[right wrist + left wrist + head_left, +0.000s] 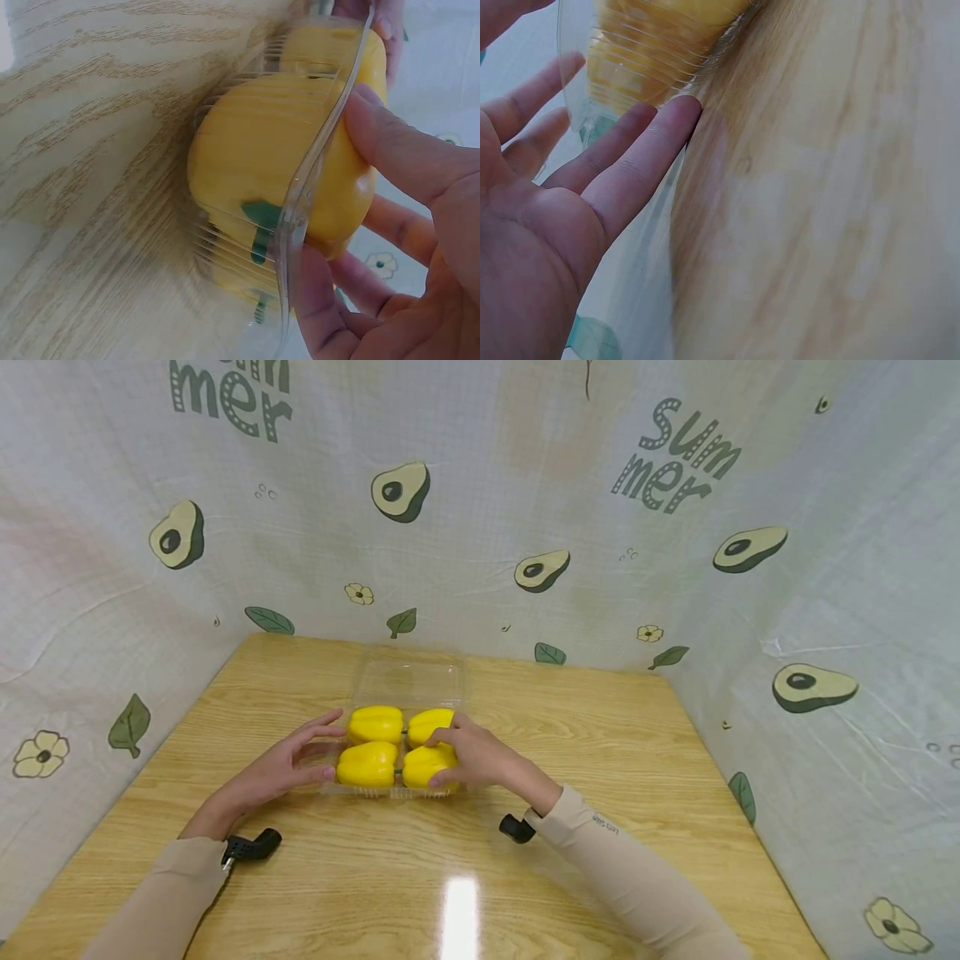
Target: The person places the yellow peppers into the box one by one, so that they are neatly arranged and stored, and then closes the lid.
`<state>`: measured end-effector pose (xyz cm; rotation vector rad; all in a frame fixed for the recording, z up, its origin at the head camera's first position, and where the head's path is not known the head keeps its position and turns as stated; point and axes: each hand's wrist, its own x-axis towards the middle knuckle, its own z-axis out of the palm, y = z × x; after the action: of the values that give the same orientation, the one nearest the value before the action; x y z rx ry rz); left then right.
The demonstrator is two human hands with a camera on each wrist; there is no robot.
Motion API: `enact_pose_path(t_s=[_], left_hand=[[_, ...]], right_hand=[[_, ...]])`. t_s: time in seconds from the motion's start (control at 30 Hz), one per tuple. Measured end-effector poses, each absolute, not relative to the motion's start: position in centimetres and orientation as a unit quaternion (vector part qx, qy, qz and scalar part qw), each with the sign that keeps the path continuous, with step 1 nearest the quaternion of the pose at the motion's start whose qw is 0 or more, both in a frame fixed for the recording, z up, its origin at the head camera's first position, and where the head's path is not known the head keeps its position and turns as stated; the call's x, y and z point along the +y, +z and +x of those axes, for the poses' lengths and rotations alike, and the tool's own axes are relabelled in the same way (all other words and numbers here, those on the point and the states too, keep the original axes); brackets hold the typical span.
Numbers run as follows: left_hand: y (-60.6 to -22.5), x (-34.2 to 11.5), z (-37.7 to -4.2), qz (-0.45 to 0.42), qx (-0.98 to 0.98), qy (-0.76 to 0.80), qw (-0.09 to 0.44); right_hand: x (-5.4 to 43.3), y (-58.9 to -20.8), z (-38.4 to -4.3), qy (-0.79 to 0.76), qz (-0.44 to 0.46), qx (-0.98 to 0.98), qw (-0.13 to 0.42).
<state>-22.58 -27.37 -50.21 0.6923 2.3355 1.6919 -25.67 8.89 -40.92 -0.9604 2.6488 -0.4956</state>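
Several yellow bell peppers (pixel 367 764) lie in two rows inside a clear plastic clamshell box (pixel 401 792). Its clear lid (pixel 408 681) is folded back, away from me. With thumb and fingers, my right hand (pixel 480 756) grips the front right bell pepper (pixel 422 767), which still sits within the box. The right wrist view shows the thumb on this pepper (pixel 255 150) above the box rim (pixel 298 195). At the box's left side, my left hand (pixel 273 772) has its fingers spread. In the left wrist view, its extended fingertips (pixel 679 112) are by the ribbed wall.
A wooden table (pixel 600 760) bears the box. Around it hangs a pale curtain (pixel 480 518) printed with avocados, leaves and flowers, close behind the lid. Black wrist devices (pixel 253 845) are on both wrists.
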Motion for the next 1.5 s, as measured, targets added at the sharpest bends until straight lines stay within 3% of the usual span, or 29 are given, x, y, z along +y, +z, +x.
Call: enact_pose_path(t_s=[1.5], left_hand=[[-50.2, -27.4, -22.7, 0.234, 0.779, 0.575, 0.089]], right_hand=[[10.7, -43.1, -26.5, -0.277, -0.355, 0.879, 0.155]])
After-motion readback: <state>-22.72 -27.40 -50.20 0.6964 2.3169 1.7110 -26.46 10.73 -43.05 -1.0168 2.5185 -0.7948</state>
